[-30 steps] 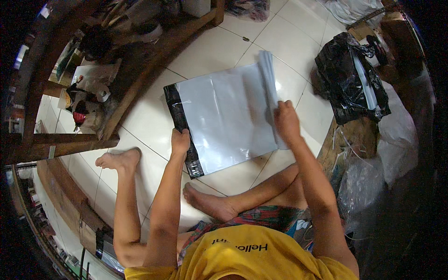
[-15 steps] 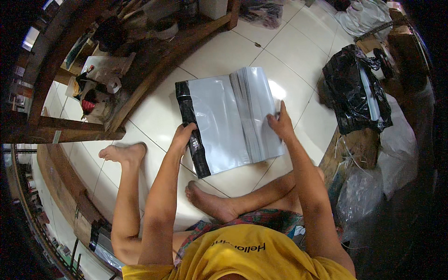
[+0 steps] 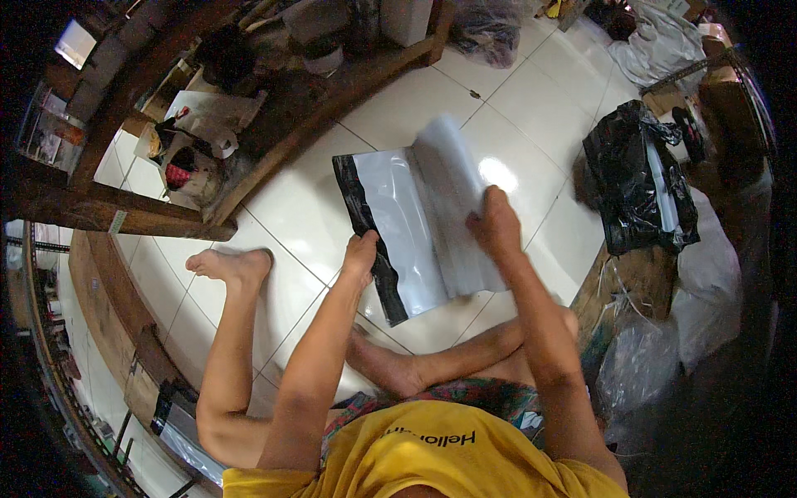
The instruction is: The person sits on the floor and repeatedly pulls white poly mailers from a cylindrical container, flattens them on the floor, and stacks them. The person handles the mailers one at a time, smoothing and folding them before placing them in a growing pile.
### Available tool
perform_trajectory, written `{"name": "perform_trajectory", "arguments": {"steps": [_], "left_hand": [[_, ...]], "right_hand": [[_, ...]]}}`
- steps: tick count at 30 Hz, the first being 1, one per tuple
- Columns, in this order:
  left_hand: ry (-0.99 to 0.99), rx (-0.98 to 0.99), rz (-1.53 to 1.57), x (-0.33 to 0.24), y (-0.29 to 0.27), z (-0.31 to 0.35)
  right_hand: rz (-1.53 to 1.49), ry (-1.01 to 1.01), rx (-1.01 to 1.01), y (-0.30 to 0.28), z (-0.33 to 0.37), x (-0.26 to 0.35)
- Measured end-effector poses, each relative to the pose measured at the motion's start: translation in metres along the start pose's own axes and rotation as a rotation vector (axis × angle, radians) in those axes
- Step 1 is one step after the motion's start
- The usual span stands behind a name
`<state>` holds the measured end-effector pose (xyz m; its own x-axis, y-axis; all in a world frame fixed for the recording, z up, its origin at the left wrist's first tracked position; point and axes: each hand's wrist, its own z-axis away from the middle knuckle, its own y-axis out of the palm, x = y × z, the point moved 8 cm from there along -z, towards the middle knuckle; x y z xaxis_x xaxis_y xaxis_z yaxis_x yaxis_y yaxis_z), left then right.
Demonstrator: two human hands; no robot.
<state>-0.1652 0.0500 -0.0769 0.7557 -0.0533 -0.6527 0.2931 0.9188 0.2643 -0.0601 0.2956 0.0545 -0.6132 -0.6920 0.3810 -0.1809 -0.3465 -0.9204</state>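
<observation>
A stack of silvery-grey plastic mailing bags [image 3: 403, 220] with a black edge strip is held over the tiled floor in front of me. My left hand [image 3: 360, 254] is closed on the black edge, thumb on top. At the opposite side my right hand [image 3: 498, 222] grips the free side of the stack. The right part of the bags is lifted and curved over, smeared by motion. Below the stack lies one of my bare feet [image 3: 383, 363], and the other foot [image 3: 231, 264] rests farther left.
A wooden shelf unit [image 3: 274, 158] with assorted items stands at the upper left. To the right, a black plastic bag [image 3: 635, 178] sits beside white sacks [image 3: 710, 274] and clear plastic [image 3: 639, 353]. More bundled plastic [image 3: 488, 37] lies at the far side on the white tiles [image 3: 540, 100].
The stack's left edge and my left hand have shifted right. My right hand has turned its fingers inward, and the right part of the bags is now more curled and blurred.
</observation>
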Motion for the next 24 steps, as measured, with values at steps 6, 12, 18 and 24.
{"name": "perform_trajectory", "arguments": {"steps": [6,12,18,24], "left_hand": [[0.011,-0.036,0.135,0.014,0.003,0.005],[-0.071,0.022,0.165,0.015,-0.002,0.004],[0.127,-0.062,-0.011,0.015,-0.011,-0.010],[-0.020,0.055,0.099,0.009,0.007,0.008]], "right_hand": [[0.131,-0.325,0.053,0.078,0.062,0.096],[-0.183,-0.099,-0.169,0.049,0.014,0.029],[-0.342,0.156,0.449,0.086,-0.023,0.011],[-0.425,-0.047,0.228,0.091,-0.021,0.014]]}}
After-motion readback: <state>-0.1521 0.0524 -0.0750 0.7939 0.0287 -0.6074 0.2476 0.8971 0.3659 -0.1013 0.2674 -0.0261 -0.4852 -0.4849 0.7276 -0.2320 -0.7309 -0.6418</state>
